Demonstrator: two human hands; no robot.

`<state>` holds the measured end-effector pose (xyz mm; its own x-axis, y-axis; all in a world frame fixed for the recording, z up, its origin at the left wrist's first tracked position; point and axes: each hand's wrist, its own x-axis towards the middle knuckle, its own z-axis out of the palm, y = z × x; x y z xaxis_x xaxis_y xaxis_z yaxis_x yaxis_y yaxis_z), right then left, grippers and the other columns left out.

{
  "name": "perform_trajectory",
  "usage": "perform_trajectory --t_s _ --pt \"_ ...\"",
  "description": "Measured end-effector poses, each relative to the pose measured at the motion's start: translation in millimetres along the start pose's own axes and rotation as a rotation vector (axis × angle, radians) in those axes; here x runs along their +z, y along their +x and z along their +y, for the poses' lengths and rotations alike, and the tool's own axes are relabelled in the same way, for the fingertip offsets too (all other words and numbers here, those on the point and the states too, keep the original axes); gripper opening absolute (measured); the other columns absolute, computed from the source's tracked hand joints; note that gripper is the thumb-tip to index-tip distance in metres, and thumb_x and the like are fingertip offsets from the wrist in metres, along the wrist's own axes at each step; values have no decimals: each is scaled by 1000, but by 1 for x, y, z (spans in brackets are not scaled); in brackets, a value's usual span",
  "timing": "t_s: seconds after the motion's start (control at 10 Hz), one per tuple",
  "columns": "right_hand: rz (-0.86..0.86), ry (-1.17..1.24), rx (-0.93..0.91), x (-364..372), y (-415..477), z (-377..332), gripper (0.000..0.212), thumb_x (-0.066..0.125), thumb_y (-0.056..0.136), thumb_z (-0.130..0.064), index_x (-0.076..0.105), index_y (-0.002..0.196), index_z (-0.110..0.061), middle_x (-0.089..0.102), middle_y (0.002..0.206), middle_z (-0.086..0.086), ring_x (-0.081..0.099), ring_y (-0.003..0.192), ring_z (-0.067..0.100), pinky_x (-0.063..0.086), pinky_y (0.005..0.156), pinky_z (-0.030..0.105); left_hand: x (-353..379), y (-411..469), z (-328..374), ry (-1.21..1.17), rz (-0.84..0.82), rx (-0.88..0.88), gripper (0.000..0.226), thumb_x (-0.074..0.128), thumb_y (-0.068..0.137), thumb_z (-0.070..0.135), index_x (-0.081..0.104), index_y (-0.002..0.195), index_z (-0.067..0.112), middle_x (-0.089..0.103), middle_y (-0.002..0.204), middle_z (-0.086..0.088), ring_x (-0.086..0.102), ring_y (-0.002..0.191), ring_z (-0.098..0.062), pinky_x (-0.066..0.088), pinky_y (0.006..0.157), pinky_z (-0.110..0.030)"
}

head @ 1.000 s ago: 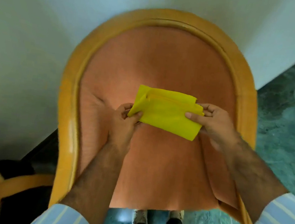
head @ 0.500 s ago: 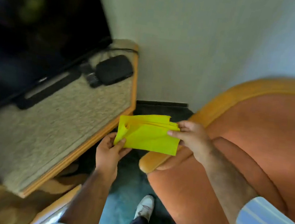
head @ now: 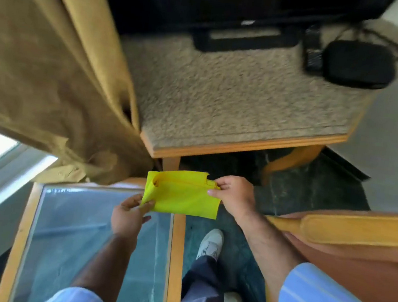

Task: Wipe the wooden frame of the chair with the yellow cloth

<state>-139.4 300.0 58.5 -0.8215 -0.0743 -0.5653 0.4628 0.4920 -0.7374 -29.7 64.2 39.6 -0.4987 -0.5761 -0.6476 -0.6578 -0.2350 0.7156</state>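
Note:
A folded yellow cloth is held up flat between both hands at the middle of the view. My left hand pinches its lower left corner. My right hand grips its upper right edge. The chair is at the right edge: its wooden armrest runs off to the right, just beyond my right wrist, with orange upholstery below it. The cloth hangs apart from the wood, to its left.
A glass-topped table with a wooden frame lies under my left arm. Ahead is a speckled stone-topped stand carrying a TV and a black box. A tan curtain hangs at left. My shoes stand on dark green floor.
The view has swung left, away from the chair's back, to the stand and glass table. Both hands kept hold of the cloth throughout.

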Motion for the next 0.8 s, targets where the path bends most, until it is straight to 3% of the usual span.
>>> perform_trajectory --t_s 0.1,0.2,0.3,0.4,0.5,0.6,0.7,0.8 --pt "-86 -97 1 84 22 16 28 84 79 0 79 107 -1 81 104 17 70 87 17 59 94 36 -44 41 -40 63 142 -40 16 79 86 -2 78 99 8 71 88 -13 67 81 -28 64 56 -23" --pt "-82 -143 19 123 37 30 30 80 82 1 78 112 -1 79 110 17 74 98 24 57 100 36 -58 66 -60 205 201 -58 18 83 83 7 76 73 21 72 64 0 72 74 -27 68 73 -38" --pt "-56 -204 38 160 59 53 32 82 82 -6 78 113 -4 80 111 16 75 106 27 57 99 31 -65 104 -86 353 211 -83 12 82 73 21 74 64 22 67 51 6 80 74 -28 66 85 -48" --pt "-30 -260 44 171 75 68 32 84 82 -13 78 113 -7 80 111 14 75 105 26 58 98 32 -59 125 -93 488 194 -44 12 70 61 33 74 65 22 68 50 4 79 73 -29 66 80 -49" --pt "-5 -340 43 182 93 87 31 87 80 -21 79 109 -10 81 105 12 75 100 25 60 91 33 -45 138 -99 698 158 18 31 61 59 37 70 69 9 73 68 -14 73 80 -36 58 71 -39" --pt "17 -399 52 189 99 92 31 88 79 -25 75 105 -12 79 106 11 73 100 28 59 82 34 -36 140 -101 830 171 49 30 72 73 34 70 87 8 71 86 -16 69 94 -40 47 70 -39" --pt "127 -582 -70 185 87 86 46 84 81 -38 62 110 -10 68 117 15 64 110 35 54 82 40 -34 133 -101 1040 226 157 44 72 89 25 57 126 6 59 130 -19 58 122 -42 51 89 -50" --pt "218 -732 -277 171 61 82 51 73 87 -50 59 112 -8 65 120 16 60 115 36 52 91 45 -35 114 -101 1105 263 316 69 70 92 31 43 148 2 48 152 -21 47 140 -41 44 109 -53"
